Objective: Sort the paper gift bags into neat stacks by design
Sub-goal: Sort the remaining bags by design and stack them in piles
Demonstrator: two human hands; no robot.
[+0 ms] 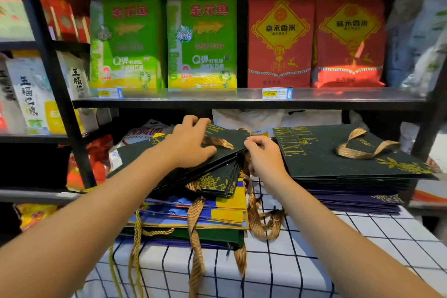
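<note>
A mixed pile of flat paper gift bags lies at centre. Several dark green bags with gold print (217,178) are fanned on top, over blue and yellow bags (217,210) and another green bag at the bottom. My left hand (188,144) rests flat on the top green bag. My right hand (264,155) pinches that bag's right edge near its gold ribbon handle (217,142). To the right stands a neat stack of dark green bags (338,152) on top of dark purple bags (358,202).
The bags sit on a white cloth with a dark grid (302,261). Gold ribbon and cord handles (196,237) hang over its front edge. A black shelf (217,101) directly above holds green and red rice packs. More packs fill racks at the left.
</note>
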